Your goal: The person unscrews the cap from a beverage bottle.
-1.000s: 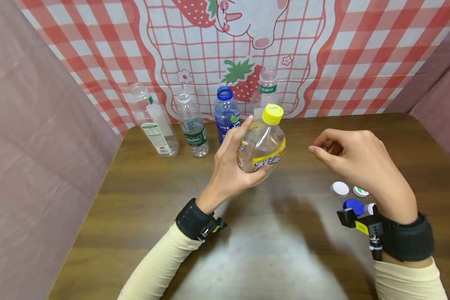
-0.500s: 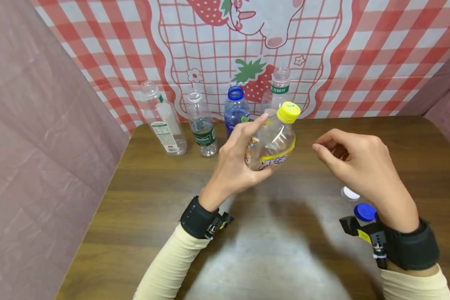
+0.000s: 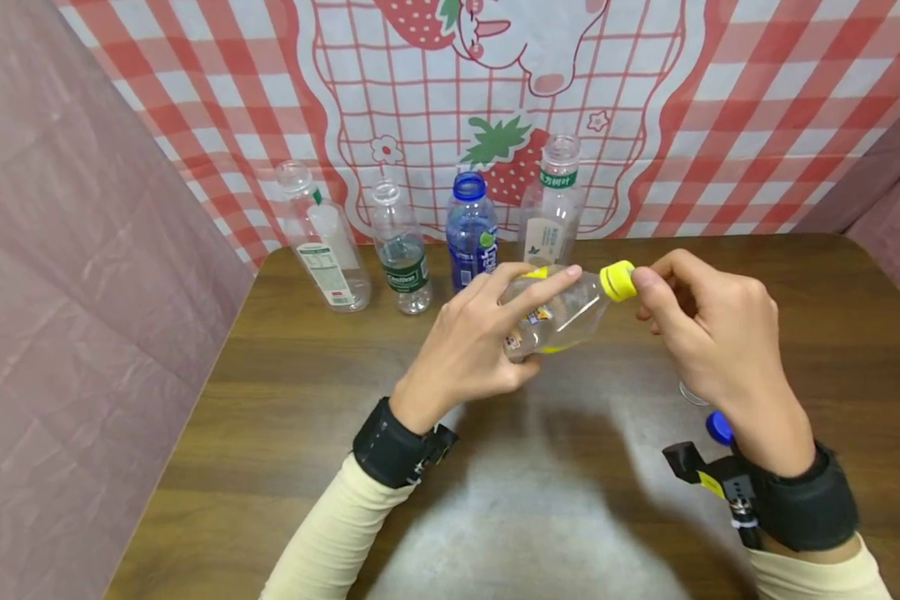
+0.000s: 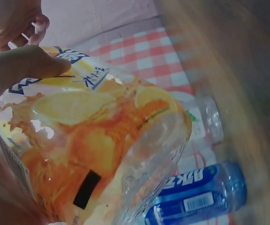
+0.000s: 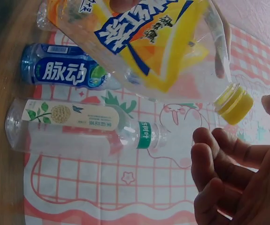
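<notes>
My left hand (image 3: pixel 468 337) grips a clear plastic drink bottle (image 3: pixel 581 310) with a yellow and orange label. The bottle is held above the table, tilted with its neck toward the right. A yellow cap (image 3: pixel 618 282) sits on its mouth. Close by the cap is my right hand (image 3: pixel 720 333), its thumb overlapping the cap's edge in the head view. In the right wrist view, the curled fingers (image 5: pixel 203 159) and the thumb stand apart, with the yellow cap (image 5: pixel 238 107) just beyond them. The left wrist view shows the left thumb pressed across the label (image 4: pixel 97 126).
Along the back of the wooden table (image 3: pixel 300 467) stand uncapped bottles: a clear one (image 3: pixel 328 258), one with a green label (image 3: pixel 405 271), a blue one (image 3: pixel 471 229) and another clear one (image 3: pixel 549 225). A blue cap (image 3: pixel 718 427) lies partly hidden under the right wrist.
The left hand has tipped the bottle over to the right, bringing its yellow cap beside the right hand's fingertips. The right hand has turned slightly and its thumb has come up toward the cap.
</notes>
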Motion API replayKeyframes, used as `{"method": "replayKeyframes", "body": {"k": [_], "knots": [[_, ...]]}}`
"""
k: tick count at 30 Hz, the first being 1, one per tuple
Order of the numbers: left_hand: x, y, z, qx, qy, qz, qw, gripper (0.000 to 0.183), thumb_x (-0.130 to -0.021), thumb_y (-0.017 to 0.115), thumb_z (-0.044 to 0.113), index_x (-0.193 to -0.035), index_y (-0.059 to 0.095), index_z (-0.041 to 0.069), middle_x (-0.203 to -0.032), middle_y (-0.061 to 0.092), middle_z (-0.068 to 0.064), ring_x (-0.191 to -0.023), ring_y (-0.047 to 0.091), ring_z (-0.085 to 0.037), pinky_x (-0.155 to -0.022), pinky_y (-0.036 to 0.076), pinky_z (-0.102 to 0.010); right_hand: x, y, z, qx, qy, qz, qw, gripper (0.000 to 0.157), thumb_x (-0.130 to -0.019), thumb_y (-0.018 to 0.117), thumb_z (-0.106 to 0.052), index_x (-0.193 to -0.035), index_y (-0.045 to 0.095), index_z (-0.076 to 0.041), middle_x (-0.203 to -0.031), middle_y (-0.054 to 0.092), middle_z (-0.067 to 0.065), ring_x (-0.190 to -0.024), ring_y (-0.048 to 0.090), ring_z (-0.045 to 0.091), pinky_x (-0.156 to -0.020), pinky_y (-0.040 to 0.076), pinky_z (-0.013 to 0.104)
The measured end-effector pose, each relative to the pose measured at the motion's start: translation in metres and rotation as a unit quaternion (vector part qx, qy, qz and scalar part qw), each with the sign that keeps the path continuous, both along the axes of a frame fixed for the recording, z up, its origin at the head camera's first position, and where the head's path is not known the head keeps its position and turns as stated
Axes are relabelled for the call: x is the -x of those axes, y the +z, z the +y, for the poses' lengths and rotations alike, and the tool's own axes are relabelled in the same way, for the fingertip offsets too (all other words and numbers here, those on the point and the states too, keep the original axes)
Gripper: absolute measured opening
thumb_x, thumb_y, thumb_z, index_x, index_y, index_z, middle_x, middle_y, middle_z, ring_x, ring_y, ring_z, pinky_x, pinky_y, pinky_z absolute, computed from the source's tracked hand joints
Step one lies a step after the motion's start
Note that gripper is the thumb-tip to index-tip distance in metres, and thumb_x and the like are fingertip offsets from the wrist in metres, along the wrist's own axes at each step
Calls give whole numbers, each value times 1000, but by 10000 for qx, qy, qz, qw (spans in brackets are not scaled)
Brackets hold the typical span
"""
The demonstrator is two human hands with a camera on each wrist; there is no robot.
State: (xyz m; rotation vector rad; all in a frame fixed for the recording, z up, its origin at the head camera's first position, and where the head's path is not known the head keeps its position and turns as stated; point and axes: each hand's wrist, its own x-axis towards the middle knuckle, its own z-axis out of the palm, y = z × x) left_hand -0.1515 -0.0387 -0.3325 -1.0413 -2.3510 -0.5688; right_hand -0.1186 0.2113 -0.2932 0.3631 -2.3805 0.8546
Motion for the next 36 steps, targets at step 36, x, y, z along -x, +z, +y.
{"method": "replayKeyframes", "body": {"k": [36], "knots": [[-6,4,0,299,-359,-194,9987,97,-67,83,36,-156,43,37,-132,55,0,-87,50,-13,-71,45,-26,0,5,4,-455,900,-292,9945,30,-96,72,-21,-74,54,-15,-61,46,-6,-51,35,-1,-49,28,19]]}}
